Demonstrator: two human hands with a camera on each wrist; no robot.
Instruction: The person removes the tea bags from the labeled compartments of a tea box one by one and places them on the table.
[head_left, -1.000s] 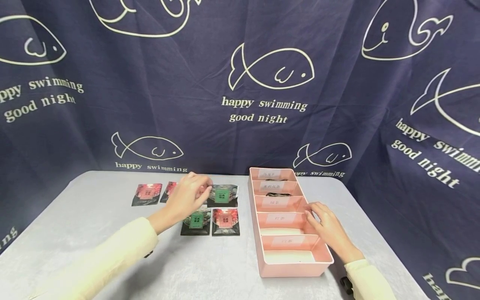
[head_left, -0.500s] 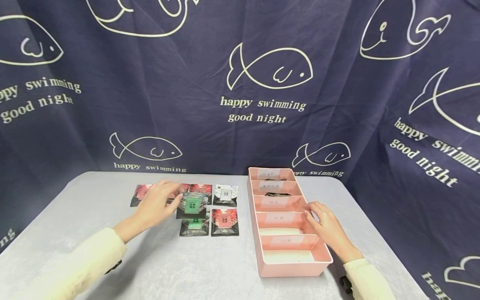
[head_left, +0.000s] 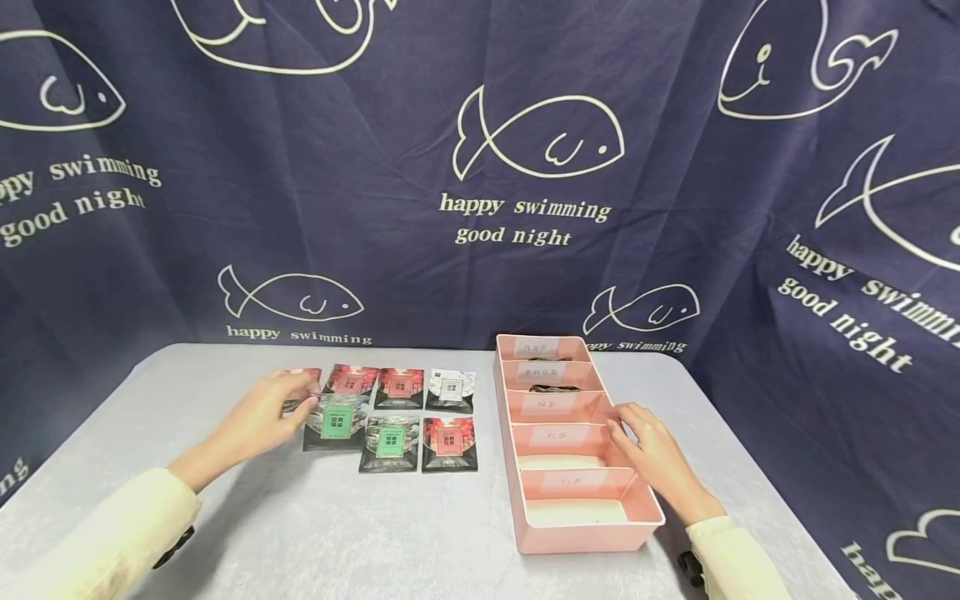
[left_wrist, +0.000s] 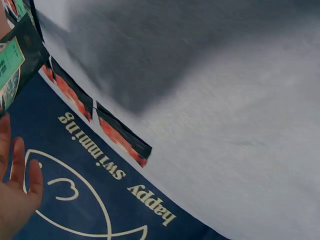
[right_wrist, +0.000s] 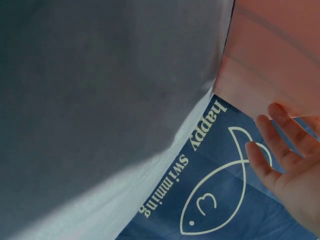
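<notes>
My left hand (head_left: 262, 421) pinches a black tea sachet with a green label (head_left: 335, 421) by its upper left edge, at the left front of the laid-out sachets. Seen from the left wrist, this green-labelled sachet (left_wrist: 20, 62) tilts above the table beside my fingers (left_wrist: 17, 165). A second green-labelled sachet (head_left: 390, 443) lies flat, with a red-labelled one (head_left: 449, 444) to its right. On the right, my right hand (head_left: 654, 450) rests its fingertips on the right rim of a pink divided box (head_left: 585, 537).
Behind lie red sachets (head_left: 401, 388) and a white-topped one (head_left: 451, 390); the leftmost red is partly hidden by my left hand. Each box compartment bears a paper label (head_left: 573, 482). Dark packets (head_left: 555, 389) sit in the two rear compartments. A patterned navy curtain (head_left: 405, 167) surrounds the table.
My left hand has carried the green-labelled sachet leftward and a little nearer, from over the white-topped sachet, uncovering that one and the middle red ones. My right hand keeps its place.
</notes>
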